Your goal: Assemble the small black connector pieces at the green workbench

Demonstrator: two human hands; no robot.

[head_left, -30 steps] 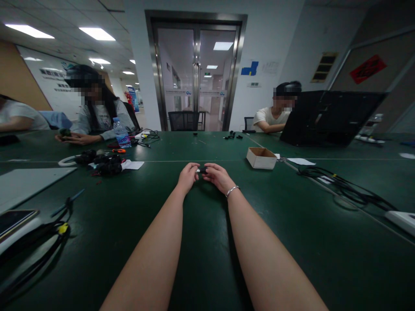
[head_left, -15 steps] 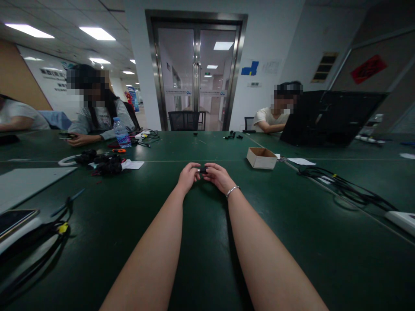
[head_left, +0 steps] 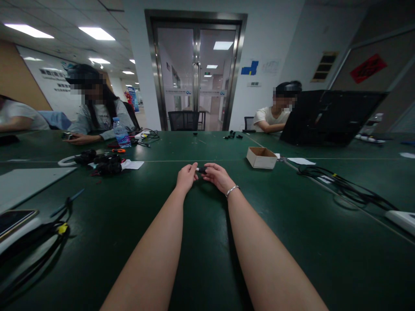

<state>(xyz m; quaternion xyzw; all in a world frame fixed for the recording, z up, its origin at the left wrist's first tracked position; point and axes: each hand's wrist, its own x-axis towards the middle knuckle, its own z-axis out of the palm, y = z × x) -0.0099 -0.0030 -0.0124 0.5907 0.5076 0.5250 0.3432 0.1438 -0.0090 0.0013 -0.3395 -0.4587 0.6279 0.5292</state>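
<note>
Above the green table (head_left: 207, 259), both arms reach forward and the hands nearly meet. My right hand (head_left: 218, 176), with a silver bangle at its wrist, grips a small black object (head_left: 202, 170) between thumb and fingers. A short silvery end of that object points left. My left hand (head_left: 187, 177) has its fingertips pinched at this silvery end; whether they hold the end itself or a tiny separate part is too small to tell. An open cardboard box (head_left: 261, 158) lies to the right, beyond the hands.
Black devices (head_left: 108, 165), white paper and a water bottle (head_left: 121, 133) are at the left. Cables (head_left: 346, 188) and a large black monitor (head_left: 330, 119) occupy the right. A phone (head_left: 16, 222) lies near left. People sit across the table.
My left hand's fingers have drawn together and shifted slightly left, showing more of the silvery end. My right hand has stayed nearly still. The person at the left has turned their head slightly.
</note>
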